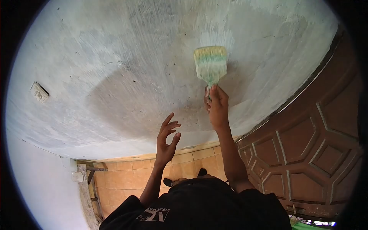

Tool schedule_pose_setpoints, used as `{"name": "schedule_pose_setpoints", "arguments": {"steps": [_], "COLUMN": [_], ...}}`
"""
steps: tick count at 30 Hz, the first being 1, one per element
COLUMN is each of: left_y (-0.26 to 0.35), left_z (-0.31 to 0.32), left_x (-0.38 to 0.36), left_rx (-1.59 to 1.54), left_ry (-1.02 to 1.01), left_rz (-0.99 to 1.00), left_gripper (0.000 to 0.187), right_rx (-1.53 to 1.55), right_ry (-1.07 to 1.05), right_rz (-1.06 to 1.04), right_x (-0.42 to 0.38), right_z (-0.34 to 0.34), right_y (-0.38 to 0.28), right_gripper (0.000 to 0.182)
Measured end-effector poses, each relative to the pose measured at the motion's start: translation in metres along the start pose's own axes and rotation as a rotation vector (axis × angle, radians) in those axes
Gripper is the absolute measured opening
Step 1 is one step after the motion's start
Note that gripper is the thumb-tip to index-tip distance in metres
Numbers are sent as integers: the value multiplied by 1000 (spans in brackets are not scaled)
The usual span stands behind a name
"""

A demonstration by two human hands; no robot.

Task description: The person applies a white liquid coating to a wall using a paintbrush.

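My right hand (217,107) grips the handle of a wide paintbrush (211,65), its bristles pointing up against the wall (153,88). Paint in white and green coats the brush's ferrule, and the bristle ends look yellowish. Above the bristles a patch of streaky whitish strokes shows on the wall. My left hand (167,140) is raised in front of the wall's lower part, fingers apart and slightly curled, with nothing in it. Around it the wall is greyish and unevenly coated.
A paint-spattered switch plate (40,92) sits on the wall at left. On the right is a brown panelled door (303,161) with a latch. Orange tiles (126,176) cover the floor under my feet. A wooden frame (87,191) stands at lower left beside a white wall (46,184).
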State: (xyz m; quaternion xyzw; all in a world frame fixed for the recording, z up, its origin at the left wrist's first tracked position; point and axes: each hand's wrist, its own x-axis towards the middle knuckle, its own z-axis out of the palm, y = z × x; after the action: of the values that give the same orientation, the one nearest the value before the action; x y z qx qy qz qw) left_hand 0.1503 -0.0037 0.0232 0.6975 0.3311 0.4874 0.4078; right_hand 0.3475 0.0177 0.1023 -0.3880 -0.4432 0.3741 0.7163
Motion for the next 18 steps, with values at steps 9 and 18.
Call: {"name": "schedule_pose_setpoints", "arguments": {"steps": [9,18], "left_y": [-11,-8], "left_z": [-2,5], "left_x": [-6,-1], "left_rx": [-6,57], "left_ry": [6,-19], "left_rz": [15,50], "left_gripper": [27,27], "right_rx": [-48,-12], "right_ry": [79,38], "right_rz": [203,163], "right_x": [-64,-22], "right_z": [-37,-16], "right_y": [79,14], "right_gripper": [37,36]}}
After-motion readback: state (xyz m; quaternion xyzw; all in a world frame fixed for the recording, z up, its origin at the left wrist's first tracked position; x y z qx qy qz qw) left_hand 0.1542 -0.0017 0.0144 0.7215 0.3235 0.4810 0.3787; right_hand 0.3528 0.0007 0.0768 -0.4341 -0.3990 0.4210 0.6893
